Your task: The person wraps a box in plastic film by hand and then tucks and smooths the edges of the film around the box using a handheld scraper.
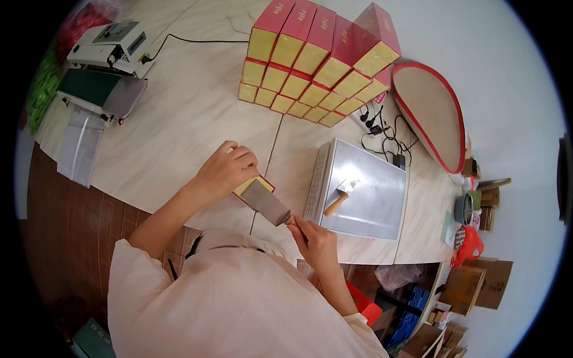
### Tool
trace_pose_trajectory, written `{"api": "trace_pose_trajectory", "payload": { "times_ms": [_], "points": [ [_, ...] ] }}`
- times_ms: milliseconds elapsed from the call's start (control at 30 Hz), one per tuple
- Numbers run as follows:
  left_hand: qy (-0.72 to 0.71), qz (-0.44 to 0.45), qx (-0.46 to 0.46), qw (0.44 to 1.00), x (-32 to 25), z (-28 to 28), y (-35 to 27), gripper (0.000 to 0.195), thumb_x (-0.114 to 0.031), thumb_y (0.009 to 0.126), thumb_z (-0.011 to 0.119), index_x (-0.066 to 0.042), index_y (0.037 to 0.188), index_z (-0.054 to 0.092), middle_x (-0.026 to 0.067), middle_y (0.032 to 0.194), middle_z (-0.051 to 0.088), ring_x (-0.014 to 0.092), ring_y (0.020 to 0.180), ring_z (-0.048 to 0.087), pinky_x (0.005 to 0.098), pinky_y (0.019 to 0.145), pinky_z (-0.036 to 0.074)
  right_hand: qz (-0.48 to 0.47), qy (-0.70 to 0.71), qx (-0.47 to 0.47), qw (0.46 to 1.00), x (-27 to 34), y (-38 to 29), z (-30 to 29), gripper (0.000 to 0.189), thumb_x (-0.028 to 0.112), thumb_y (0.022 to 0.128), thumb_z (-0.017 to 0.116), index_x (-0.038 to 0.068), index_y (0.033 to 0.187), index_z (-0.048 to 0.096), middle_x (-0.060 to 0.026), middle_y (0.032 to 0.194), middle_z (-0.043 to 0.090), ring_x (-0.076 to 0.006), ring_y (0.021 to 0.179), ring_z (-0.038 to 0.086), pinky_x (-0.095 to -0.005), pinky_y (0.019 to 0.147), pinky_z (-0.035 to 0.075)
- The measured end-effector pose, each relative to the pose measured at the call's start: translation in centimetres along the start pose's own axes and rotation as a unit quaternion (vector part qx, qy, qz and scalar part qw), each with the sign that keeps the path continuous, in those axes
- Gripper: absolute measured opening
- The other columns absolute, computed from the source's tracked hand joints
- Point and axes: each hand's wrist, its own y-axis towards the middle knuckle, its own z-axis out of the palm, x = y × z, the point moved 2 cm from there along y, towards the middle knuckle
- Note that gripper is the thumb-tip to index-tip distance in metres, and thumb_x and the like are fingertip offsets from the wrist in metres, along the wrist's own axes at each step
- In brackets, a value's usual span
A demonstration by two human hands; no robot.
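My left hand grips a red-and-yellow box near the front edge of the table, its fingers curled over and hiding much of it. In my right hand is the wooden handle of a wide metal scraper. The blade lies flat over the box's yellow end face; how firmly it presses there I cannot tell. To the right stands a metal heating plate with a vented side. A second scraper, also wooden-handled, rests on its shiny top.
Several red-and-yellow boxes are stacked at the back. A conveyor-type sealing machine stands at the far left. Black cables and a power strip lie behind the plate. A red-rimmed oval board leans against the wall. Cardboard boxes stand at right.
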Motion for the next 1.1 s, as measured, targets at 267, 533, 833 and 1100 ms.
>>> {"api": "trace_pose_trajectory", "payload": {
  "times_ms": [267, 533, 833, 1100],
  "points": [
    [-0.029, -0.036, -0.041, 0.998, 0.1, -0.4, 2.9, 0.02, -0.019, 0.073, 0.075, -0.015, 0.091, 0.068, -0.0015, 0.1, 0.063, 0.019, 0.109, 0.056, 0.0413, 0.102, 0.038, 0.007, -0.015, 0.005, 1.0, -0.3, 1.1, 0.5, 0.022, 0.03, 0.091, 0.068, 0.011, 0.102, 0.07, -0.0055, 0.063, 0.059, -0.0254, 0.048, 0.057, -0.0357, 0.043, 0.044],
    [-0.097, 0.066, 0.071, 0.991, 0.6, 0.1, 2.4, 0.003, -0.013, 0.078, 0.065, -0.012, 0.081, 0.065, -0.0018, 0.085, 0.061, 0.016, 0.092, 0.06, 0.0381, 0.099, 0.04, 0.032, -0.018, -0.002, 0.999, -0.4, 1.7, 0.7, 0.019, 0.032, 0.093, 0.064, 0.014, 0.098, 0.067, -0.0042, 0.062, 0.059, -0.0252, 0.047, 0.056, -0.0362, 0.041, 0.041],
    [-0.088, 0.045, 0.097, 0.99, 0.0, 0.1, 1.0, 0.007, -0.011, 0.08, 0.066, -0.01, 0.087, 0.064, 0.001, 0.093, 0.062, 0.019, 0.099, 0.059, 0.0401, 0.101, 0.04, 0.036, 0.016, 0.012, 0.999, -0.6, 2.0, 0.1, 0.018, 0.031, 0.093, 0.064, 0.014, 0.092, 0.068, -0.0039, 0.062, 0.059, -0.0256, 0.05, 0.057, -0.0366, 0.044, 0.043],
    [-0.118, -0.245, -0.073, 0.96, 4.9, -3.9, -4.9, 0.093, -0.052, 0.085, 0.067, -0.006, 0.152, 0.022, 0.0163, 0.151, 0.037, 0.035, 0.142, 0.031, 0.047, 0.118, 0.02, 0.303, 0.22, 0.023, 0.927, -2.5, -7.4, 0.7, 0.024, 0.028, 0.097, 0.062, 0.004, 0.097, 0.066, -0.0071, 0.064, 0.056, -0.0153, 0.054, 0.051, -0.029, 0.054, 0.044]
  ]
}}
